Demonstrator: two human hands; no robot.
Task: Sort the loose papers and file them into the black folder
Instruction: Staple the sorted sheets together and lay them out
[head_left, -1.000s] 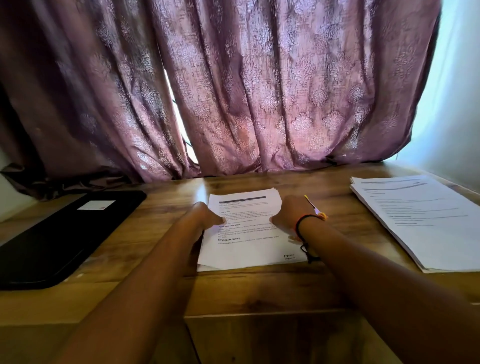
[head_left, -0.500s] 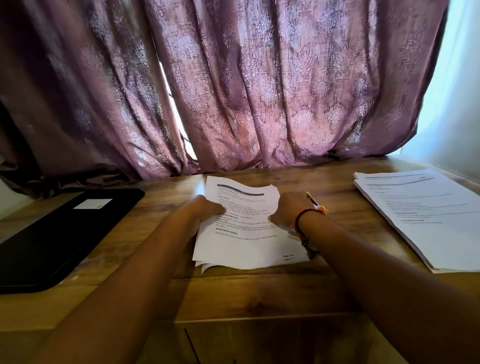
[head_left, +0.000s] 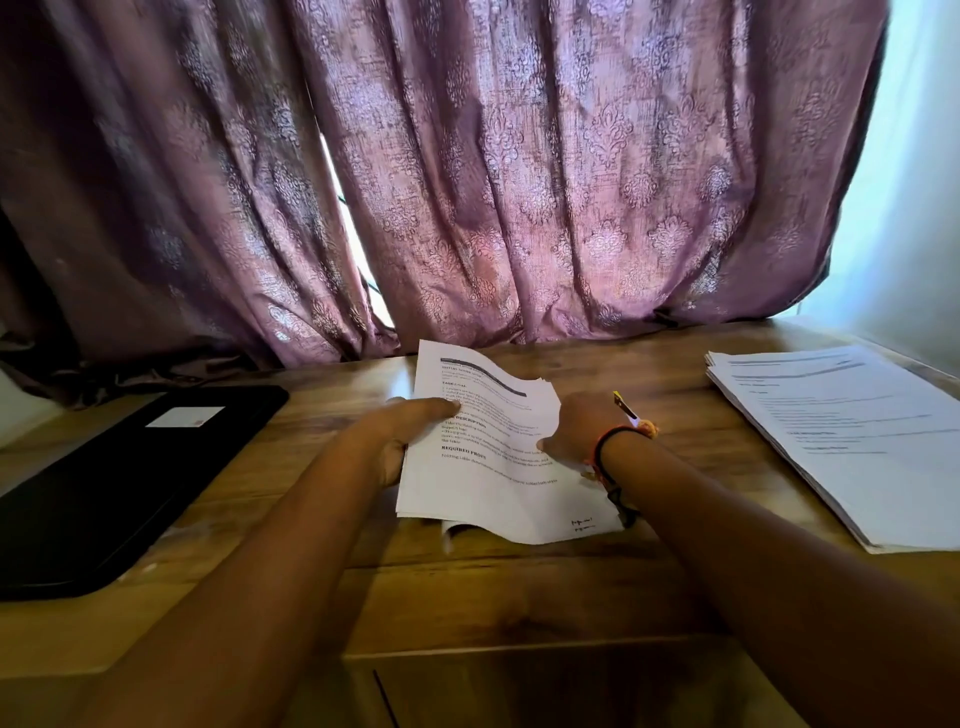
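Sheaf of printed papers (head_left: 488, 457): several white sheets at the centre of the bench (head_left: 519, 597). The far end is lifted and bowed, the near edge rests on the wood, and the lower sheets are splayed out of line at the near corner.

Left hand (head_left: 410, 431): grip closed on the sheaf's left edge, with the thumb on top and the fingers beneath.

Right hand (head_left: 576, 431): grip closed on the right edge, with the thumb pressing the top sheet. A yellow-tipped pen (head_left: 626, 408) appears tucked in the same hand. Wristband (head_left: 613, 441) on the wrist.

Black folder (head_left: 104, 488): flat and closed at the bench's left, well apart from the sheaf, with a white label (head_left: 184, 417) on its cover.

Second paper stack (head_left: 852, 447): at the bench's right, lying flat and untouched.

Purple curtain (head_left: 519, 182): behind the bench.

Step in hand, as judged: squaring the sheaf before filing.

Handling notes:
- Hold both side edges loosely enough for the sheets to slide.
- Stand the sheaf on its near edge and tap until the stray lower sheets align.
- Keep the pen tip away from the paper.
- Avoid creasing the bowed top sheet.
- The folder needs opening before anything goes in, so one hand must be freed first.
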